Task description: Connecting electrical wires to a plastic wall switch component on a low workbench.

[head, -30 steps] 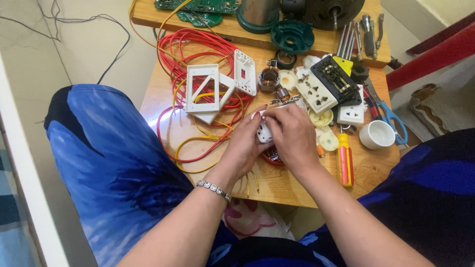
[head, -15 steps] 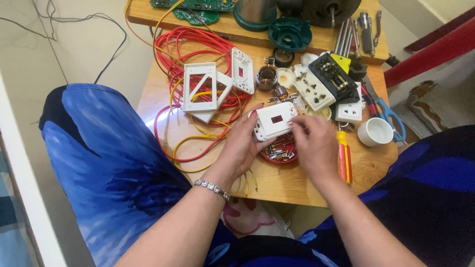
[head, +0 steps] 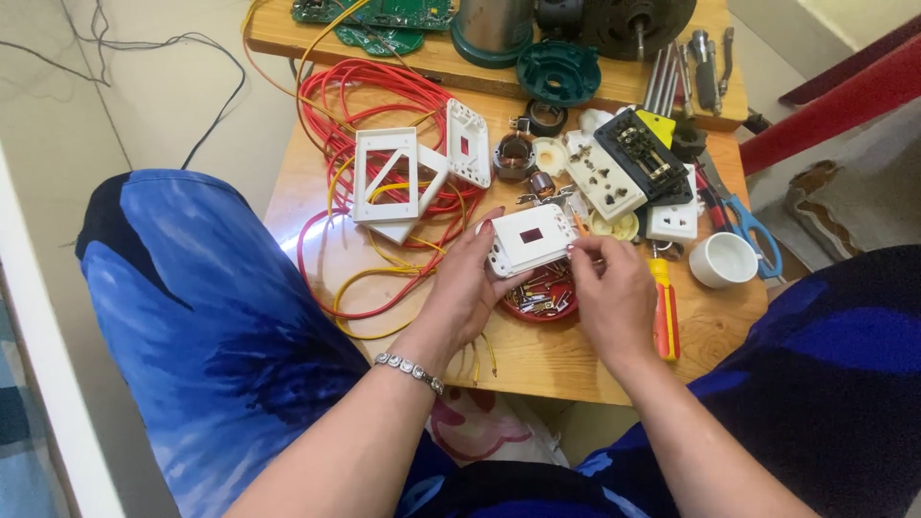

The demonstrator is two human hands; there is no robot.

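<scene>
we hold a white switch plate (head: pixel 531 240) between both hands, just above a small red dish (head: pixel 537 293) of screws and metal bits; our left hand (head: pixel 467 288) is closed around the plate's left edge from below, thumb over its top corner, and our right hand (head: pixel 614 293) has its fingers pinched together on the plate's right edge; a second ago both hands were bunched tight over the piece and hid it almost wholly; now they have drawn apart to its two ends and the flat face, with its little dark window in the middle, is turned up toward us; we judge from this that the fiddling at close quarters has given way to a look at the plate as a whole, though we cannot tell whether anything was fitted to its back.

around it the wooden table (head: pixel 537 360) is much as it was; two open white frames (head: pixel 389 177) lie on a tangle of red and yellow wire (head: pixel 350 105) to the left; a white socket strip (head: pixel 602 182) and a black part lie just beyond the plate; a screwdriver with a yellow and red handle (head: pixel 664 312) lies beside our right hand; a white cup (head: pixel 724 259) and blue-handled scissors (head: pixel 743 225) sit further right.
</scene>
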